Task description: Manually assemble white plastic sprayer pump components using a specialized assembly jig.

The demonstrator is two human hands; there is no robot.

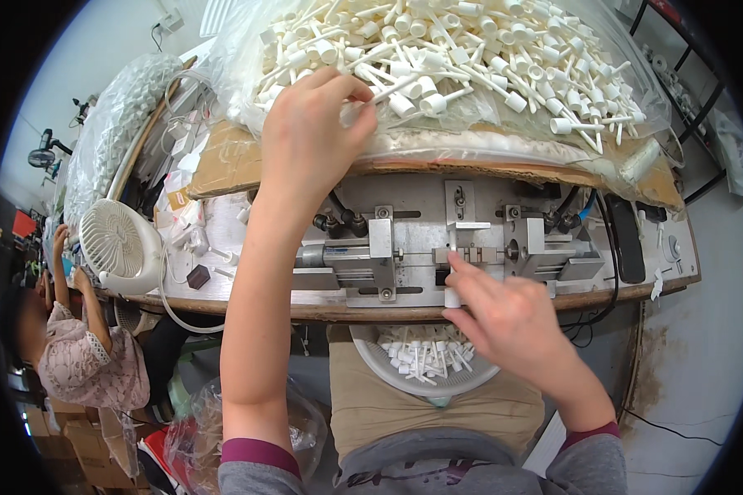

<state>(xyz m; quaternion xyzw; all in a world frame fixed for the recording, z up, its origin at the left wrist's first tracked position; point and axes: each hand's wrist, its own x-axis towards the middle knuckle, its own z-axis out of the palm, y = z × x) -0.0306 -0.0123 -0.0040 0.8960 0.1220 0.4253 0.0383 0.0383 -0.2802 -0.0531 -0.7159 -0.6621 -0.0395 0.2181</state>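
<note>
At the near edge of the heaped white plastic stemmed caps, my left hand has its thumb and forefinger closed on the end of one piece's thin stem. My right hand is at the metal clamping fixture, in the middle of the bench. Its thumb and forefinger pinch another white stemmed cap, which stands with its cap toward me and its stem running up into the fixture. The fingertips hide part of that piece.
Metal cylinders flank the fixture. Cardboard carries the heap above it. A basket of white pieces sits on my lap. Left are a white fan and a co-worker; a black phone lies right.
</note>
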